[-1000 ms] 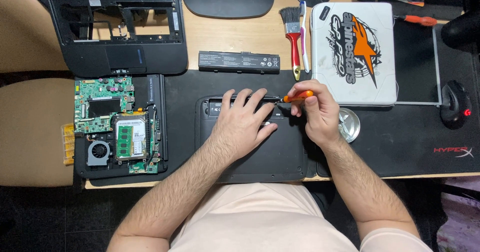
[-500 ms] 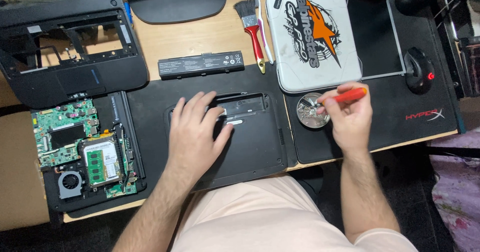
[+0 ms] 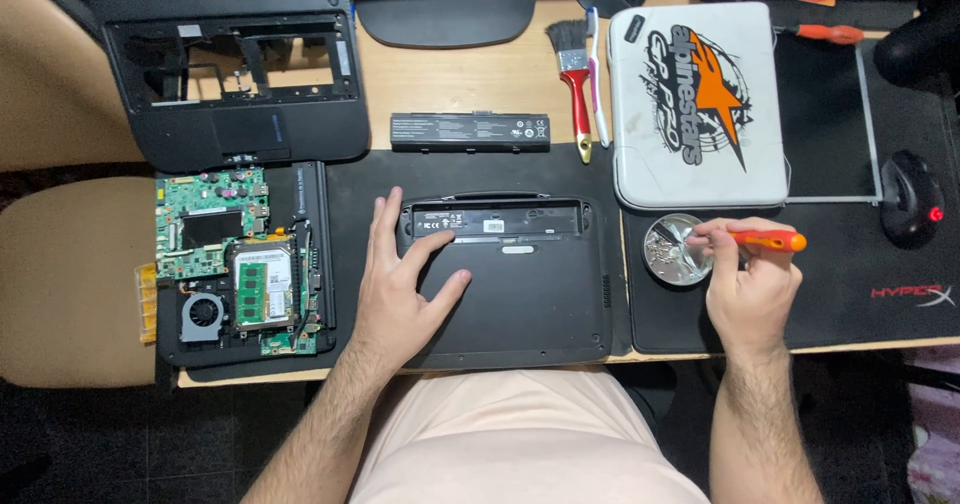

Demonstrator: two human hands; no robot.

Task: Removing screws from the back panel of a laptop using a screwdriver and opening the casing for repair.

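head view: left hand (image 3: 400, 284) lies flat, fingers spread wide, on the black laptop base (image 3: 510, 274) at the desk's front edge. right hand (image 3: 750, 284) grips an orange screwdriver (image 3: 765, 239), its tip over the small metal dish (image 3: 675, 249) just right of the base. green motherboard (image 3: 225, 259) sits well left.

Wooden table (image 3: 470, 84) is carrying a black desk mat (image 3: 850, 314), a black laptop frame (image 3: 235, 79), a battery pack (image 3: 470, 131) and a red-handled brush (image 3: 575, 84). The mat is bearing the laptop base (image 3: 520, 284), circuit board (image 3: 225, 259), white case (image 3: 697, 104), metal dish (image 3: 672, 254) and mouse (image 3: 911, 199).
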